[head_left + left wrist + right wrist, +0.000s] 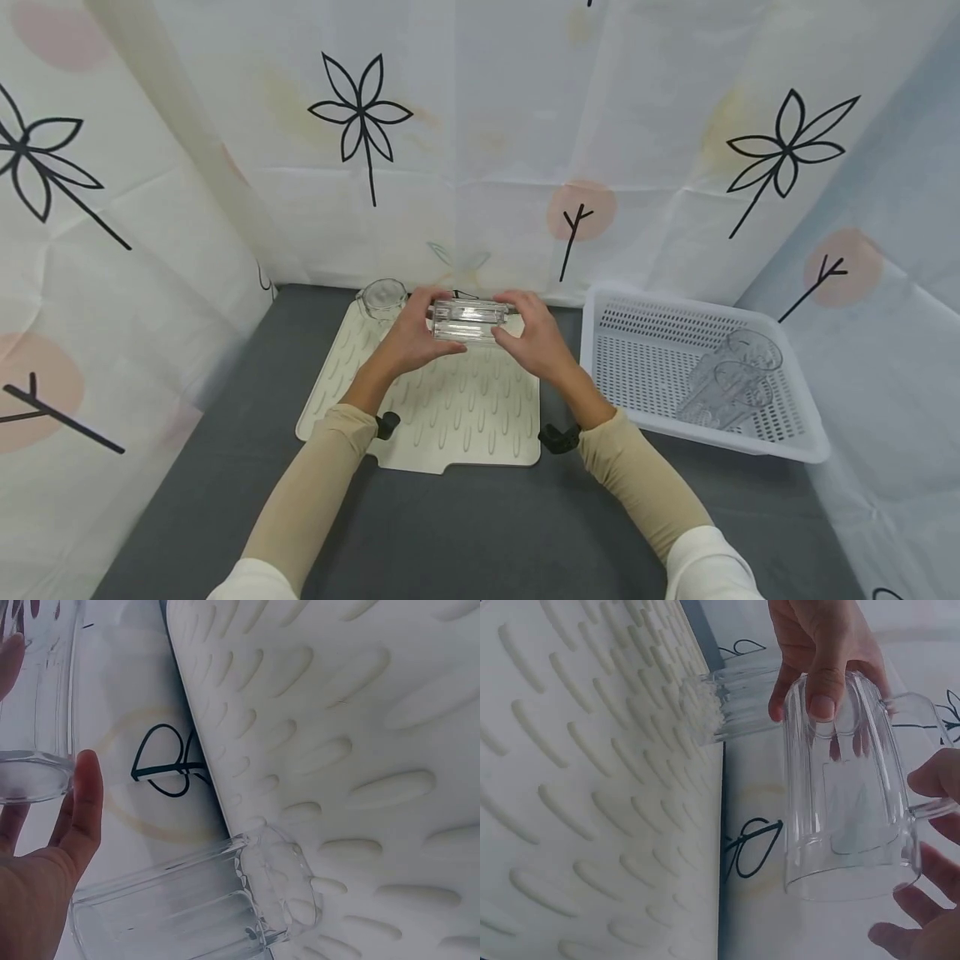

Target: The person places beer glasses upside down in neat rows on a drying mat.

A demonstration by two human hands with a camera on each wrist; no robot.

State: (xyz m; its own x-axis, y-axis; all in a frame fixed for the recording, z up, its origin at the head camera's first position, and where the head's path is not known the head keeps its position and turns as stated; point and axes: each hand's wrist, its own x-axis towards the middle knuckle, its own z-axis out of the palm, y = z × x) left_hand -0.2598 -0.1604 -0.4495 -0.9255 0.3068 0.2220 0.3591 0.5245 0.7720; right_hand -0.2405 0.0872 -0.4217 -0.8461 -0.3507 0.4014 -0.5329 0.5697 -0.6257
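Observation:
A clear glass mug (470, 321) is held sideways above the cream drying mat (465, 417). My left hand (417, 335) grips one end, its thumb lying on the glass in the right wrist view. My right hand (537, 340) holds the other end, with the thumb at the mug's handle (931, 809) in the right wrist view. Another clear glass mug (382, 298) stands at the mat's far left corner, just beyond the left hand. That standing mug (195, 907) also shows low in the left wrist view.
To the right, a white perforated basket (637, 422) contains two clear glasses (731, 383) lying tilted at its right side. Underneath is a dark grey table (480, 533). Patterned white cloth (480, 125) hangs behind and at both sides.

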